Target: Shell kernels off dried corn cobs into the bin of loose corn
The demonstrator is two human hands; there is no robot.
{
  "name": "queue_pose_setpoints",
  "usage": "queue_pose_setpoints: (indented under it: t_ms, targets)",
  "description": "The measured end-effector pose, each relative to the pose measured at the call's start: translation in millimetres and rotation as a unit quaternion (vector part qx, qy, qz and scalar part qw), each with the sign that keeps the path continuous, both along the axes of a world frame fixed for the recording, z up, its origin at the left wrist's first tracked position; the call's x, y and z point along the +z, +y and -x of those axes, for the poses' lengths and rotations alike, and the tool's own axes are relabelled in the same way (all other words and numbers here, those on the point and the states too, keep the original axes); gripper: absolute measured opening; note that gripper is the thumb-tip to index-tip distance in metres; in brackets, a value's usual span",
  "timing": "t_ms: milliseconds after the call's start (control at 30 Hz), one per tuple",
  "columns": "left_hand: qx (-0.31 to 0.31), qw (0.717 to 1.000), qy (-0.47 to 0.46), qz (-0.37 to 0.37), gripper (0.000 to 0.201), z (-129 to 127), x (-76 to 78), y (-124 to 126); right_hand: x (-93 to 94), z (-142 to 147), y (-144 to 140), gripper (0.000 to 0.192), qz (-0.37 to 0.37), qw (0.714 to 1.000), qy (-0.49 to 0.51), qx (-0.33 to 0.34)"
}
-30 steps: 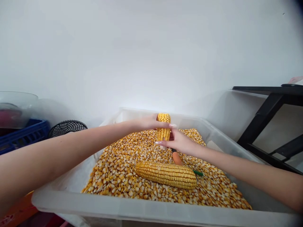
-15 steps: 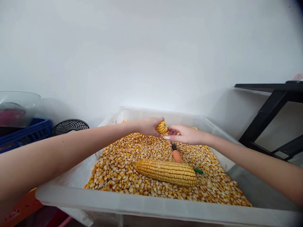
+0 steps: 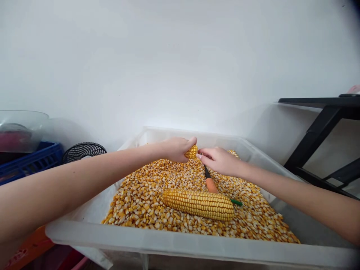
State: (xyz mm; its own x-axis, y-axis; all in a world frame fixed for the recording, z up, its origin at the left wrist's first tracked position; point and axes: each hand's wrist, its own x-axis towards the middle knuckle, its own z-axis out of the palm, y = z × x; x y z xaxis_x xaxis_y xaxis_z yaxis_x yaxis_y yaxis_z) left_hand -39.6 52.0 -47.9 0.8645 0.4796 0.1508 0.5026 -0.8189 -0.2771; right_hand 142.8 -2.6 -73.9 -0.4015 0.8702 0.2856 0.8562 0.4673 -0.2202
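My left hand (image 3: 180, 149) is wrapped round a yellow ear of corn (image 3: 191, 152), mostly hidden by the palm, over the back of the bin. My right hand (image 3: 221, 160) has its thumb and fingers closed together at the near end of that same ear, touching it. Whether loose kernels are between those fingertips is hidden. Another whole ear of corn (image 3: 198, 204) lies across the loose kernels (image 3: 140, 202) nearer to me. Behind it lies a tool with an orange handle (image 3: 210, 185) and a dark, narrow shaft, its far end near my right hand.
A translucent white plastic bin (image 3: 168, 240) holds the kernels. A green stub (image 3: 236, 202) sticks out by the lying ear's right end. At left are a blue crate (image 3: 33, 161) and a black wire coil (image 3: 83, 150). A black frame (image 3: 317, 135) stands at right, a white wall behind.
The held ear has turned a little, so its cut end shows less. My right fingers have drawn closer together at the ear's end. The lying ear and the tool have stayed put.
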Motion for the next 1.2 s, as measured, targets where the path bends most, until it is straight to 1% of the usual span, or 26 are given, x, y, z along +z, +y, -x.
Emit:
queue_pose_setpoints:
  t_ms: [200,333,400,467,567,633,700,800,900,967,1000,1067,1100,1133,1200]
  targets:
    - [-0.014,0.999,0.035,0.015,0.043,-0.3,0.3,0.6,-0.2,1.5,-0.8,0.040,-0.008,1.000,-0.028,-0.006]
    - [-0.015,0.999,0.045,0.010,0.043,-1.2,1.3,-1.2,-1.1,1.3,0.0,0.039,-0.003,1.000,-0.027,-0.007]
    - [-0.018,0.999,0.047,0.002,0.041,-1.8,1.3,-2.1,-1.8,0.8,1.1,0.035,0.012,1.000,-0.009,-0.001]
    - [-0.024,0.998,0.047,-0.016,0.038,-2.1,0.5,-2.2,-2.3,0.3,2.5,0.030,0.039,0.999,0.024,0.019]
    - [-0.053,0.997,0.043,-0.046,0.034,-1.7,-2.1,-1.3,-3.7,0.0,4.0,0.027,0.083,0.991,0.086,0.063]
    - [-0.071,0.995,0.040,-0.053,0.032,-1.2,-3.9,-1.1,-5.7,0.5,3.8,0.026,0.106,0.985,0.109,0.077]
    - [-0.076,0.995,0.040,-0.052,0.031,-1.1,-4.9,-1.7,-7.9,1.7,2.3,0.021,0.111,0.985,0.107,0.070]
    - [-0.065,0.996,0.038,-0.049,0.032,-1.9,-4.7,-2.6,-8.7,2.8,0.7,0.015,0.094,0.990,0.094,0.047]
    - [-0.053,0.997,0.034,-0.038,0.036,-2.4,-3.9,-0.5,-4.7,-1.0,4.1,0.019,0.090,0.993,0.076,0.031]
    - [-0.048,0.997,0.040,-0.037,0.038,-1.9,-4.4,2.9,-0.9,-6.8,8.5,0.022,0.110,0.993,0.046,0.020]
    - [-0.045,0.997,0.047,-0.039,0.039,-1.4,-4.9,4.7,0.8,-10.1,10.6,0.025,0.131,0.991,0.021,0.014]
    - [-0.044,0.996,0.064,-0.045,0.041,-0.7,-6.0,7.2,3.0,-16.1,12.7,0.032,0.197,0.979,-0.059,-0.004]
    - [-0.050,0.995,0.071,-0.048,0.041,-0.7,-6.3,7.2,3.6,-18.4,12.6,0.036,0.237,0.965,-0.110,-0.015]
    - [-0.063,0.994,0.075,-0.053,0.041,-1.2,-6.3,5.9,3.8,-19.9,11.7,0.039,0.281,0.946,-0.160,-0.025]
    - [-0.113,0.988,0.073,-0.077,0.039,-3.6,-5.2,-0.4,3.7,-20.9,8.8,0.039,0.377,0.897,-0.226,-0.043]
